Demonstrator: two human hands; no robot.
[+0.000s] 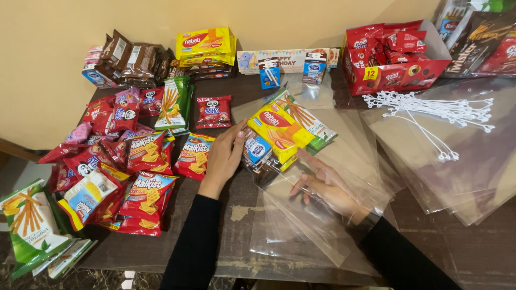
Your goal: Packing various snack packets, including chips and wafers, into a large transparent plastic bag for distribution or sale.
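The left hand lies open, fingers flat against the side of a clear plastic bag in the middle of the surface. The right hand is slipped inside that bag, fingers spread, grasping nothing. Inside the bag's far end sit a yellow wafer pack, a green stick-snack pack and a small blue milk carton. Red cracker packs lie toward the left edge.

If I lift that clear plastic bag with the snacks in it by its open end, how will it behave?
The clear plastic bag is probably floppy and slick: it lies flat and glossy under the right hand. The yellow wafer packet and small cartons sit bunched at the far end by the left hand, so that end would likely sag and the contents slide.
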